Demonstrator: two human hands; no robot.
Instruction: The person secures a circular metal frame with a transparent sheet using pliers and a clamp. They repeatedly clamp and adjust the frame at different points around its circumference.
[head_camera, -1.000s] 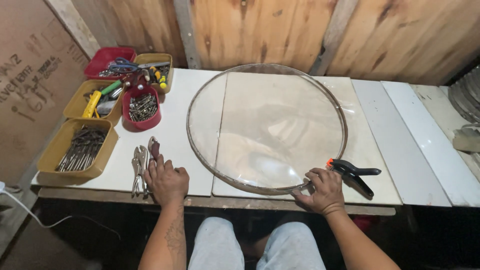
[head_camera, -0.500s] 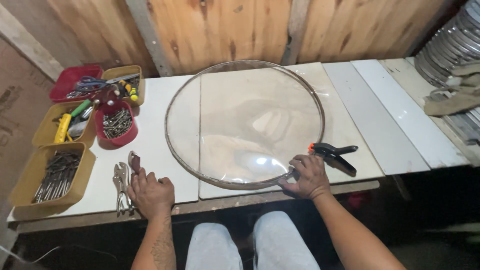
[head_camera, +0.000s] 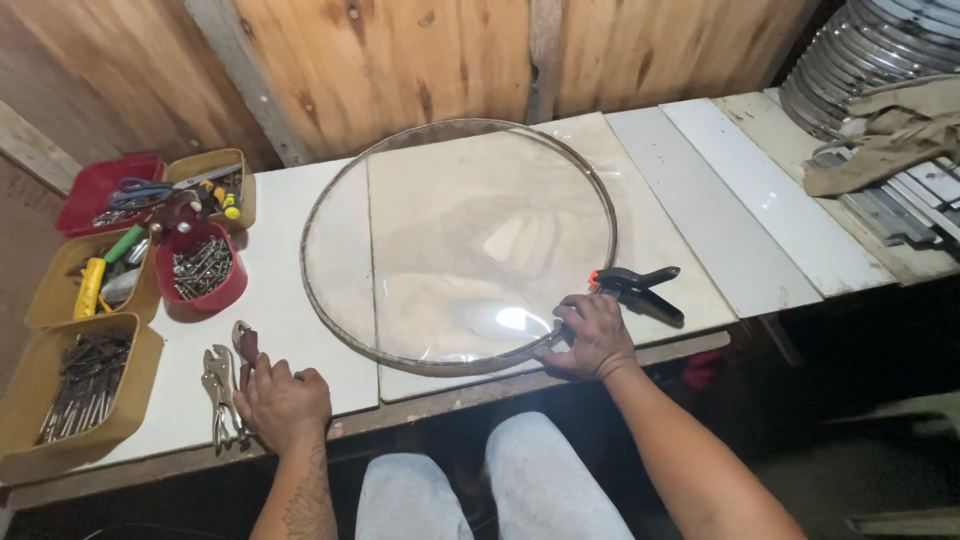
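Observation:
A large round clear disc with a thin metal rim (head_camera: 458, 245) lies flat on the white tabletop (head_camera: 290, 250). My right hand (head_camera: 595, 335) rests on the disc's near right rim, fingers curled against the edge. A black spring clamp with an orange tip (head_camera: 638, 288) sits just beyond that hand, at the rim. My left hand (head_camera: 283, 400) lies on the table's front left, its fingers over the locking pliers (head_camera: 222, 390) and a red-handled tool (head_camera: 245, 345) beside them.
Yellow and red bins (head_camera: 75, 385) of nails, screws, scissors and hand tools line the left end. Wooden wall panels (head_camera: 400, 60) stand behind. A stack of metal rings (head_camera: 860, 60) and a crumpled cloth (head_camera: 890, 140) sit at the far right. My knees show below the table edge.
The view has swung right and tilted, so the table now runs at a slant. Both hands stay in about the same places on the table and the rim.

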